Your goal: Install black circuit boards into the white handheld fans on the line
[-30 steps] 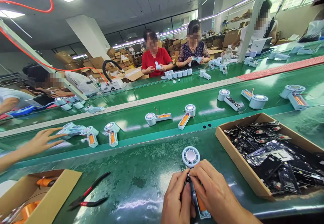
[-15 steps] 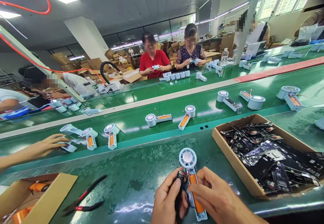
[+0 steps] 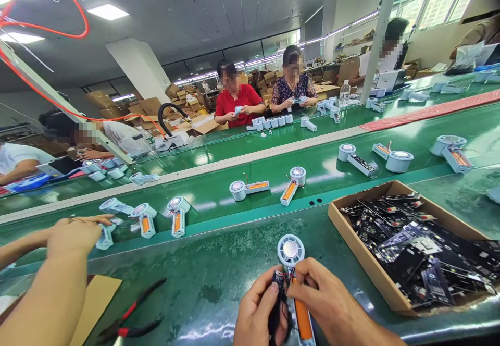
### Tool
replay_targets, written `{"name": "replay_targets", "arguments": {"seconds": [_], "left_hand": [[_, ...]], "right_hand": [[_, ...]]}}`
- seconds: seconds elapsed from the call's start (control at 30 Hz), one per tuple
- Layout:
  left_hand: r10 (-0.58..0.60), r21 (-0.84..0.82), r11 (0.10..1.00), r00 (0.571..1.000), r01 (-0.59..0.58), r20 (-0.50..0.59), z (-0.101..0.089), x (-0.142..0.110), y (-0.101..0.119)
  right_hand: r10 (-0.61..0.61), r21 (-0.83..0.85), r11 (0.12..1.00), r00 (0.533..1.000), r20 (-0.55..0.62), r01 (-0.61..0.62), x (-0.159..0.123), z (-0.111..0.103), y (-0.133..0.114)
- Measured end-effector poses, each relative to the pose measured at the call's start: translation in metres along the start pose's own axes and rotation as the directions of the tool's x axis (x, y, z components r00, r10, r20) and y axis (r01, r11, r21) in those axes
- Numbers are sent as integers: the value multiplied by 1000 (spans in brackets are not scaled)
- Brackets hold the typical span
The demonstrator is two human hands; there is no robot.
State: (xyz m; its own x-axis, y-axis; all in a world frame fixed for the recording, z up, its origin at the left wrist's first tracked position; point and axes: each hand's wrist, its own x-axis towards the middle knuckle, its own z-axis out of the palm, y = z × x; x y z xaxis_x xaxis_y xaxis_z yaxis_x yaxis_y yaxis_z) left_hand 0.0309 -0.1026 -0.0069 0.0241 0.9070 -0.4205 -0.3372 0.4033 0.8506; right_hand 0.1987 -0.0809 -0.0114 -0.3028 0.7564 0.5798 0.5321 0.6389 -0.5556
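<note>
My left hand is closed round a small black circuit board with thin wires at its top end. My right hand pinches the handle of a white fan unit, whose round head lies on the green bench just beyond my fingers. An orange battery shows in the open handle between my two hands. The board is held upright right beside the handle.
A cardboard box of black circuit boards stands at my right. Red-handled pliers lie at the left by another cardboard box. A neighbour's hand holds a fan unit at the belt's edge. More fan units ride the conveyor; several workers sit opposite.
My left hand has lifted the black board clear of the handle, baring the orange battery. The neighbour's hand has picked a unit off the belt and drawn it nearer.
</note>
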Motion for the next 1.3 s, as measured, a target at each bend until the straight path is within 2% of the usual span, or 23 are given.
{"name": "replay_targets", "arguments": {"seconds": [0.03,0.1,0.17,0.23,0.3,0.37,0.43,0.5,0.57,0.67,0.87,1.07,1.3], "left_hand": [[1,14,1000,1000,-1,18,-1,1,0],[5,31,1000,999,-6,46,-3,2,1],[12,27,1000,999,-13,46,-6,4,1],[19,34,999,999,-20,30,-7,6,0],[35,98,995,999,-35,2,-9,7,-3],[133,234,965,990,-119,-46,-9,7,-8],[331,403,870,942,-282,-56,-10,6,-14],[509,543,722,861,-430,5,-11,3,-18],[590,641,589,804,-493,76,-13,0,-19],[633,723,480,767,-497,106,-16,-3,-17],[655,747,456,751,-483,86,-11,-3,-12],[641,718,480,760,-504,105,-1,-10,-5],[708,764,328,680,-555,190,4,-11,-2]], "right_hand": [[-36,-4,999,999,31,36,0,-1,1],[-142,-25,989,975,170,148,2,-5,3],[-169,-22,983,941,293,184,5,-10,6],[-126,41,992,935,332,119,9,-13,8],[-41,171,985,960,278,-7,11,-12,9],[80,338,930,976,203,-147,11,-8,9],[218,471,841,963,157,-267,9,-2,7],[278,508,805,951,137,-308,7,4,5],[269,472,832,956,121,-293,6,9,3],[235,393,886,968,82,-248,7,11,0],[59,187,981,997,-46,-50,11,11,-7],[-61,-2,998,996,-65,61,10,12,-7],[-167,-114,980,986,-17,164,7,11,-6]]}}
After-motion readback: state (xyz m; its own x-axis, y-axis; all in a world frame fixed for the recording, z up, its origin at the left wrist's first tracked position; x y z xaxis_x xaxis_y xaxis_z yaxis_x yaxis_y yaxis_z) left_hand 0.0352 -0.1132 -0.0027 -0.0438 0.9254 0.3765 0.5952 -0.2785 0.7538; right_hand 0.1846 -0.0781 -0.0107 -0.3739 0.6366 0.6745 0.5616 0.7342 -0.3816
